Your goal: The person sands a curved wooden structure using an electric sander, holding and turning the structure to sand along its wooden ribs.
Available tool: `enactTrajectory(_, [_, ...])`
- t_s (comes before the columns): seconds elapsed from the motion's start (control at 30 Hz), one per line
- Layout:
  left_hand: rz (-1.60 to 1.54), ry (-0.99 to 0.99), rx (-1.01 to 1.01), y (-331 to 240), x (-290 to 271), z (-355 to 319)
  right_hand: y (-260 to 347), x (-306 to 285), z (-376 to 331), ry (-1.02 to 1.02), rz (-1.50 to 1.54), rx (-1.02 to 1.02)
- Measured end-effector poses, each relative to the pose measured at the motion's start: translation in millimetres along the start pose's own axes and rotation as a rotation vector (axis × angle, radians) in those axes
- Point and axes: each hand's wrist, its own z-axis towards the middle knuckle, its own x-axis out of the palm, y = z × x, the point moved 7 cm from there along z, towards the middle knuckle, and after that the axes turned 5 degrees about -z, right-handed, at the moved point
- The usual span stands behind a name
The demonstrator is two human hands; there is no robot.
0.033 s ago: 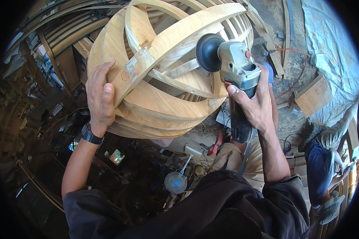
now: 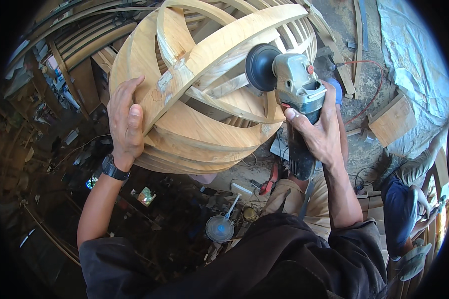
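Observation:
A rounded frame of curved pale wooden ribs (image 2: 209, 132) fills the upper middle of the view. My left hand (image 2: 126, 119), a dark watch on its wrist, rests against the frame's left side with its fingers stretched out. My right hand (image 2: 322, 132) is wrapped round the dark body of an angle grinder (image 2: 297, 94), thumb close to a red switch. The grinder's round black disc (image 2: 262, 66) faces left, over the frame's right part; whether it touches the wood I cannot tell. A pale rough patch (image 2: 163, 81) marks the front rib beyond my left fingers.
At the right lies a blue-white sheet (image 2: 414, 65), with a wooden block (image 2: 392, 119) at its edge. A red cord (image 2: 382, 82) curves over the floor. Another person (image 2: 404, 209) sits at the lower right. A round clear-lidded container (image 2: 219, 228) and red-handled tool (image 2: 270, 180) lie below the frame.

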Motion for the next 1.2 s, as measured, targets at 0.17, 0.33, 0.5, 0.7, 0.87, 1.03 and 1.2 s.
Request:
enactTrajectory(0.17, [0.001,0.004,0.004,1.9,0.4,-0.4,4.6,5.4,-6.0,-0.001,0.027,-0.005])
enactTrajectory(0.33, [-0.024,-0.006,-0.013,4.4,0.1,-1.1,-17.8,-19.6,-9.4,-0.108,-0.047,0.109])
enactTrajectory(0.5, [-0.039,-0.022,-0.024,1.8,-1.4,0.1,-24.1,-40.8,-29.1,-0.173,0.010,0.059])
enactTrajectory(0.7, [-0.039,-0.041,0.004,3.0,-2.1,0.6,2.0,2.0,-23.5,0.020,-0.009,0.057])
enactTrajectory(0.87, [-0.054,-0.044,0.010,0.1,-2.0,1.3,25.9,46.6,-31.7,0.078,-0.208,-0.196])
enactTrajectory(1.03, [-0.062,-0.049,0.016,-2.1,-3.2,1.9,18.8,27.7,-32.9,-0.048,-0.265,-0.160])
enactTrajectory(1.2, [-0.059,-0.054,0.025,-2.8,-2.9,3.7,17.1,43.2,-40.1,-0.005,-0.159,-0.175])
